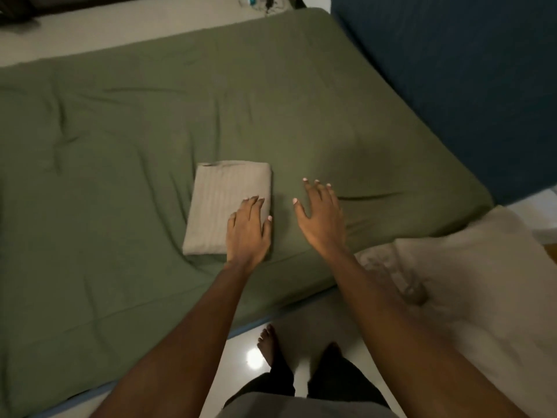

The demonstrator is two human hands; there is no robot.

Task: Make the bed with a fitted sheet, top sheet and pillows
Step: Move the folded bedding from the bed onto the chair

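An olive green fitted sheet covers the low mattress, with some creases at the left and near the right edge. A folded beige striped top sheet lies on it near the middle. My left hand rests flat on the folded sheet's near right corner, fingers relaxed. Just to the right of the folded sheet, my right hand hovers over the green sheet with fingers spread and holds nothing. A white pillow lies at the right, off the mattress corner.
A dark blue wall or headboard runs along the far right side of the mattress. Glossy light floor lies below me, where my bare feet stand. Small items and cables sit on the floor at the top.
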